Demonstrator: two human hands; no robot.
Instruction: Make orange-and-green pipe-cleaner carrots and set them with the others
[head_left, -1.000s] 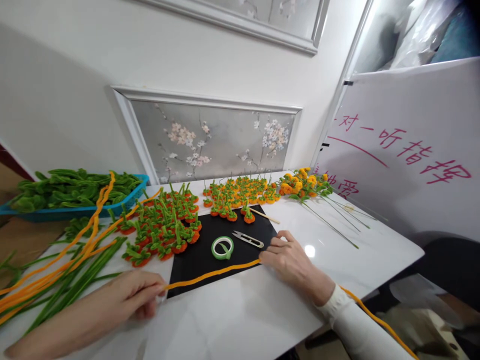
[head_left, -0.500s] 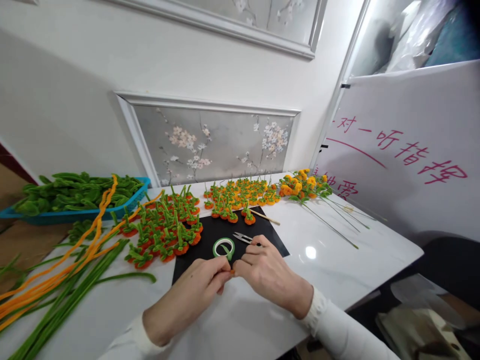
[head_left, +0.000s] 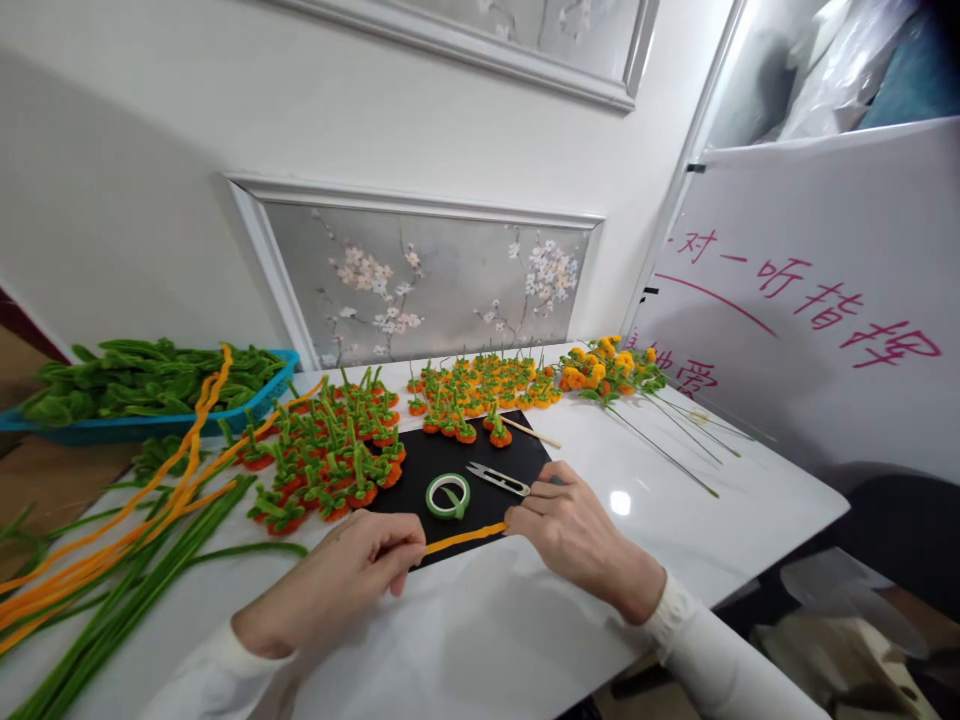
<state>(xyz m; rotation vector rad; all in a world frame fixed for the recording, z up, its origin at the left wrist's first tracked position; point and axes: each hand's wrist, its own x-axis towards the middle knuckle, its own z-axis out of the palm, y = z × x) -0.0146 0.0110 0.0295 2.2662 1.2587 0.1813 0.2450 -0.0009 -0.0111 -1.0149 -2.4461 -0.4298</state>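
An orange pipe cleaner (head_left: pixel 465 540) stretches between my two hands, low over the front edge of the black mat (head_left: pixel 420 455). My left hand (head_left: pixel 367 560) pinches one end of it, and the other end is in the closed fingers of my right hand (head_left: pixel 570 530). Just beyond the strand, a roll of green tape (head_left: pixel 448 497) lies on the mat. Thread snips (head_left: pixel 499 478) rest beside it, their handle end close to my right fingers. Past the mat's left side stand several orange-and-green fuzzy flower pieces (head_left: pixel 330 455).
Green and orange pipe cleaners (head_left: pixel 142 560) lie at the left, before a blue basket (head_left: pixel 281 385) of green fuzzy leaves. Yellow-orange flower pieces (head_left: pixel 487 385) fill the back. Finished-looking stemmed flowers (head_left: pixel 607 370) lie at the right, near a thin wooden stick (head_left: pixel 532 432) and the whiteboard (head_left: pixel 795 230).
My hands have moved apart, left hand to the left and right hand to the right. A length of orange pipe cleaner now shows between them.
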